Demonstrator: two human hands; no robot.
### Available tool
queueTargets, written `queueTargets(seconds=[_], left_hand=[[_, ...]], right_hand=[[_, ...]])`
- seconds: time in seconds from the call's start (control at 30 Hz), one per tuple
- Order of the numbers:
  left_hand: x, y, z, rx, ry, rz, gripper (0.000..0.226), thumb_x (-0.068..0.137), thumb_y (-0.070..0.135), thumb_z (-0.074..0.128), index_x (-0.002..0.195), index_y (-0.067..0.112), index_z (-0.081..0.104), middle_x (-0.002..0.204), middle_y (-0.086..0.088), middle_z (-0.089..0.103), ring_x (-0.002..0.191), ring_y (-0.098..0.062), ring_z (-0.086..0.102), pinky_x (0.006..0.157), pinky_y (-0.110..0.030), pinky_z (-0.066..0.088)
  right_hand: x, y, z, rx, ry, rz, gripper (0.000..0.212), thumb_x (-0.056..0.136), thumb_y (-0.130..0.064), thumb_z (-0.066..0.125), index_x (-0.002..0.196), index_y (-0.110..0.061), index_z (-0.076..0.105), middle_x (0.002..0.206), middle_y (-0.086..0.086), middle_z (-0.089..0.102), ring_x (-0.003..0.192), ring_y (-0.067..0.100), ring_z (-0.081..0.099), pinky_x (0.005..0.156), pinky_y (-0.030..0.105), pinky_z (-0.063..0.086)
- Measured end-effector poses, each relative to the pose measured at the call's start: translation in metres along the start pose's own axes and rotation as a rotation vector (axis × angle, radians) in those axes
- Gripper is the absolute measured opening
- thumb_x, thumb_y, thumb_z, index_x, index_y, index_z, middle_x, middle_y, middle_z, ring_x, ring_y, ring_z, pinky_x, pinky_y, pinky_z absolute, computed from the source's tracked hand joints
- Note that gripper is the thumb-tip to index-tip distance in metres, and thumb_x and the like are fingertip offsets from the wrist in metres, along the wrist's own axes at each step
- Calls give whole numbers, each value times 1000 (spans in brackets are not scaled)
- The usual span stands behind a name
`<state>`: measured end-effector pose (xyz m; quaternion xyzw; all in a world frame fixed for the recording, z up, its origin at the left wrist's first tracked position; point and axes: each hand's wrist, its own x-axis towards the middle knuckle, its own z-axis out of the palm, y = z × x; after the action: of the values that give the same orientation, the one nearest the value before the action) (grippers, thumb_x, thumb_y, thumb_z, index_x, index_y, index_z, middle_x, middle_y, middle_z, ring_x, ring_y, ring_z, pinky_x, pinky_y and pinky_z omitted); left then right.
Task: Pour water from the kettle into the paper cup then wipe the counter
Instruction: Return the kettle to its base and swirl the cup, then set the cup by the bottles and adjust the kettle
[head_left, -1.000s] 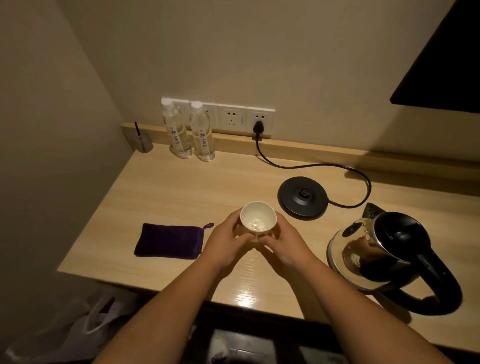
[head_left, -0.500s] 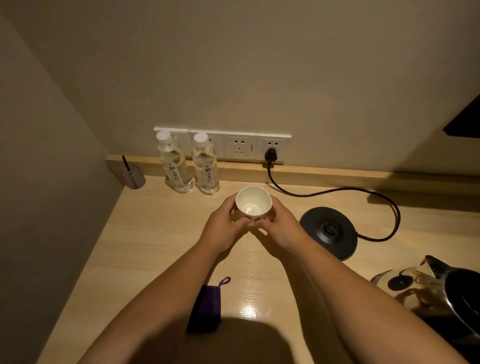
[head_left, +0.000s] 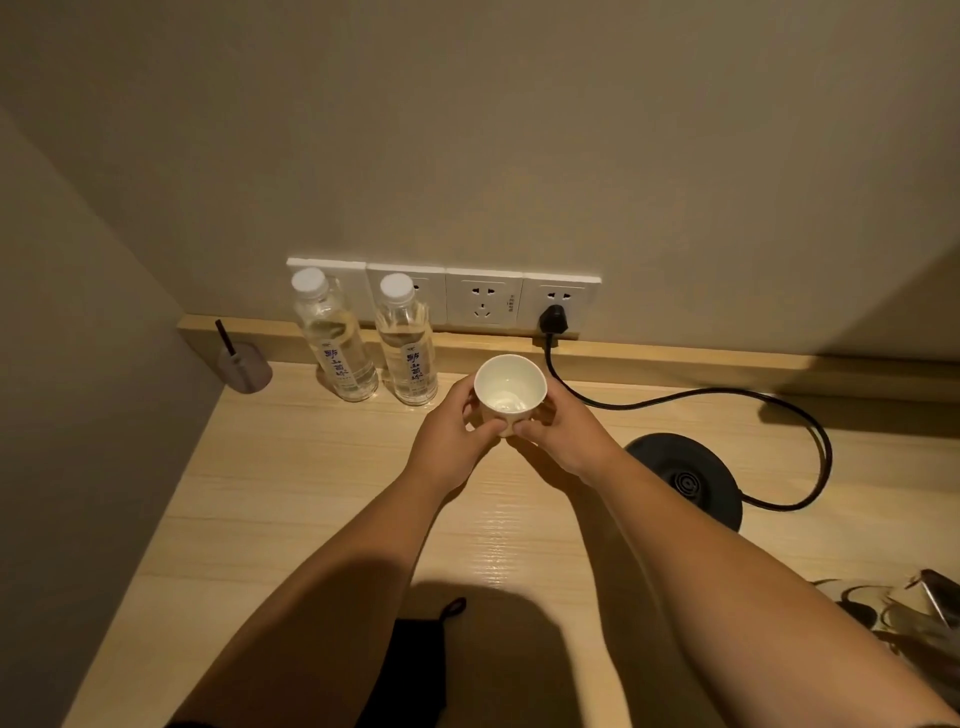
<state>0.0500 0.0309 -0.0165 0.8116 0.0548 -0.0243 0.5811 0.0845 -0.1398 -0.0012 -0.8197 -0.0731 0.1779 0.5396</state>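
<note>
A small white paper cup (head_left: 510, 387) with a little water in its bottom is held upright between both hands, near the back of the wooden counter (head_left: 291, 483). My left hand (head_left: 451, 441) grips its left side and my right hand (head_left: 563, 435) grips its right side. The steel kettle (head_left: 904, 610) shows only partly at the lower right edge, off its round black base (head_left: 685, 480). A dark purple cloth pouch (head_left: 415, 670) lies on the near part of the counter, partly hidden by my left forearm and in shadow.
Two clear water bottles (head_left: 335, 343) (head_left: 408, 345) stand against the back ledge just left of the cup. A black cord (head_left: 753, 400) runs from the wall socket (head_left: 558, 314) to the base. A small grey holder with a dark stick (head_left: 244, 366) sits in the left corner.
Both hands have carried the cup away from me toward the back wall, close to the bottles. The view has shifted, so the kettle and pouch sit lower in frame.
</note>
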Motion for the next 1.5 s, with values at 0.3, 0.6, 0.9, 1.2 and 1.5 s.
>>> queueTargets(seconds=[0.3,0.6,0.9,1.2,1.5], left_hand=[[1,1,0,1,-1,-10,64,80,20,75,134,35,45,121,22,54,118,-2,51,94,-26,43],[-17,1,-1,134,-16,14,68,80,37,73,133,50,32,127,37,45,121,-1,43,85,-19,37],[-116,4,59,831,-32,170,59,99,46,29,149,14,26,158,-6,21,146,-21,9,118,-40,4],[-189,-6,120,1131,-289,149,74,94,57,7,152,13,10,161,-9,-1,145,-27,-10,116,-47,-6],[-194,-10,123,1187,-229,174,76,94,58,7,153,10,12,161,-9,5,146,-25,-3,117,-45,0]], right_hand=[[2,0,-2,-1,-23,46,74,81,-13,74,141,-35,36,136,-6,51,125,15,46,102,39,42],[-7,-1,-4,-137,-4,64,87,83,-14,72,148,-38,20,151,-4,38,136,20,36,104,40,38],[-89,-4,-29,-329,237,5,53,97,-22,52,146,-27,32,147,-3,43,131,14,40,103,29,35],[-218,5,-56,-500,256,-68,42,96,-19,51,138,-15,47,141,3,50,127,18,44,101,26,33],[-321,-3,-121,-609,375,-236,37,91,-12,57,128,-7,56,135,10,55,128,25,45,106,38,36]])
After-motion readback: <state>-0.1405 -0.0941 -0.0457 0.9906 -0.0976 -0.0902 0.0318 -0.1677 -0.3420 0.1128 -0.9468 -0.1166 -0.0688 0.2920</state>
